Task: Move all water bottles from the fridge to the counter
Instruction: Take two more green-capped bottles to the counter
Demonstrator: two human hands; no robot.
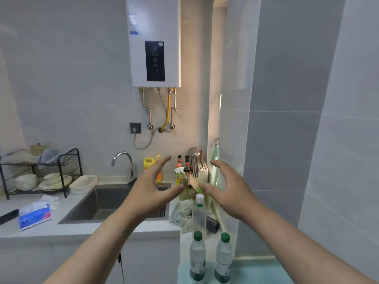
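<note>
Three clear water bottles stand on the counter (127, 228) at the lower middle. Two have green caps: one (197, 257) on the left and one (223, 258) on the right, side by side near the front. A white-capped bottle (199, 214) stands behind them. My left hand (152, 187) and my right hand (229, 185) hover above and behind the bottles with fingers spread, holding nothing and touching no bottle. The fridge is out of view.
A dark sink (114, 203) with a chrome tap (123, 160) lies left of the bottles. A dish rack (39, 173) and tissue pack (34, 215) sit further left. Sauce bottles (185, 165), a knife block (202, 171) and a rag (181, 214) crowd the corner. A water heater (153, 42) hangs above.
</note>
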